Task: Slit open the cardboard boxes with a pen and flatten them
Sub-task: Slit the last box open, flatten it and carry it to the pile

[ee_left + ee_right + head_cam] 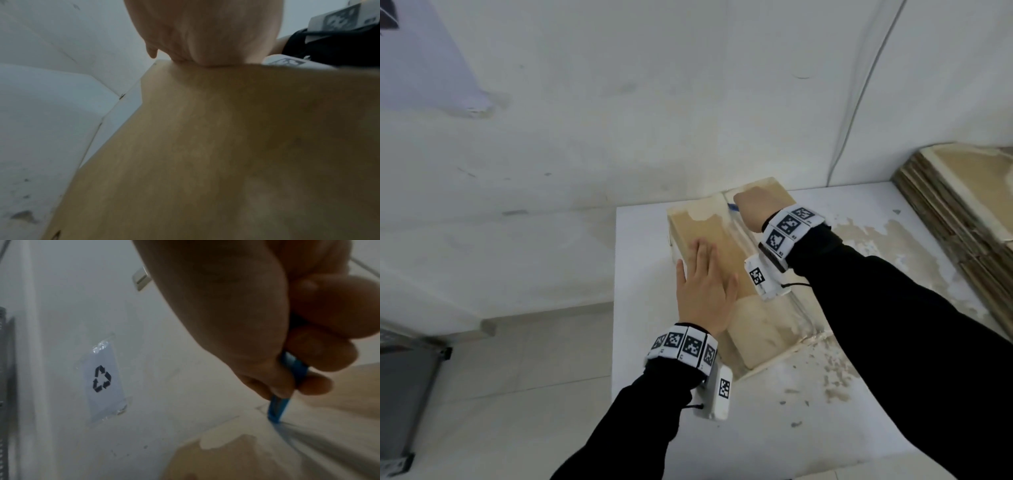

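left hand (703, 291): fingers flat, together, steadying box (717, 246) | right hand (751, 209): fist round pen (276, 410), tip in taped seam

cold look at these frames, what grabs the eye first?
The right hand at the far end of the cardboard box, its grip closed round a blue pen whose tip is dug into the taped centre seam. Next, the left hand pressed flat on the box top. Then the stack of flattened cardboard at the table's right edge.
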Action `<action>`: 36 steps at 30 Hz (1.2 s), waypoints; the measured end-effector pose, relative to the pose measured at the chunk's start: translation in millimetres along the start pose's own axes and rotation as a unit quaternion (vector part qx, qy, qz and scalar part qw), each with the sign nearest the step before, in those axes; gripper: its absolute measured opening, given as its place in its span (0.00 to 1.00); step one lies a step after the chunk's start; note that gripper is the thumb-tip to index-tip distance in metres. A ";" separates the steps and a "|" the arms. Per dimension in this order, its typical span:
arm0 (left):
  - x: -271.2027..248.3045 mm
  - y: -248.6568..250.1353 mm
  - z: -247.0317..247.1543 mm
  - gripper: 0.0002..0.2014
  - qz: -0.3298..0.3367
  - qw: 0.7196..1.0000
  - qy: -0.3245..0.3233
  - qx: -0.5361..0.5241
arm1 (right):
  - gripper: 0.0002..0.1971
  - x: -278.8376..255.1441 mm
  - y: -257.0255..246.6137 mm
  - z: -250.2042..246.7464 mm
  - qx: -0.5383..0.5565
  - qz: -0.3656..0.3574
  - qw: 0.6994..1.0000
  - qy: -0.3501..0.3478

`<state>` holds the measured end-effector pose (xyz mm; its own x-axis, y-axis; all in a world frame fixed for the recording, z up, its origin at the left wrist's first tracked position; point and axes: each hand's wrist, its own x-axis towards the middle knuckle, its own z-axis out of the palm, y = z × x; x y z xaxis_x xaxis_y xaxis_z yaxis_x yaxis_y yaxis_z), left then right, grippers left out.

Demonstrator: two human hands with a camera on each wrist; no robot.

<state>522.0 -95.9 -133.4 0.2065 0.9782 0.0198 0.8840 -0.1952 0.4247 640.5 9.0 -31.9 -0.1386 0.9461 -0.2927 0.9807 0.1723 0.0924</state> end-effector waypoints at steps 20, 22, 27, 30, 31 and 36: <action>4.4 8.2 -0.9 0.31 -0.051 0.995 -0.028 0.084 | 0.19 -186.0 29.2 53.4 0.056 0.055 0.996 -0.042; 4.0 8.9 -1.1 0.31 -0.051 0.994 -0.027 0.088 | 0.20 -208.7 29.4 57.0 0.055 0.069 0.995 -0.042; 2.9 8.5 0.1 0.30 -0.046 0.996 -0.014 0.076 | 0.13 -265.7 53.2 50.0 0.127 0.094 0.981 -0.113; 2.4 7.7 1.0 0.30 -0.043 0.997 -0.011 0.061 | 0.12 -246.5 60.9 40.9 0.230 0.094 0.969 -0.003; 2.1 7.7 1.2 0.30 -0.042 0.997 -0.010 0.057 | 0.13 -225.8 57.9 40.2 0.239 0.082 0.966 0.050; 1.5 5.6 3.6 0.29 -0.040 0.999 -0.001 0.033 | 0.13 -99.3 24.2 45.9 0.206 0.068 0.973 0.081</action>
<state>528.8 -95.8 -134.2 0.1351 0.9908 -0.0126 0.9234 -0.1213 0.3642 684.3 -93.4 -44.2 0.0085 0.9891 -0.1469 0.9591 -0.0496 -0.2786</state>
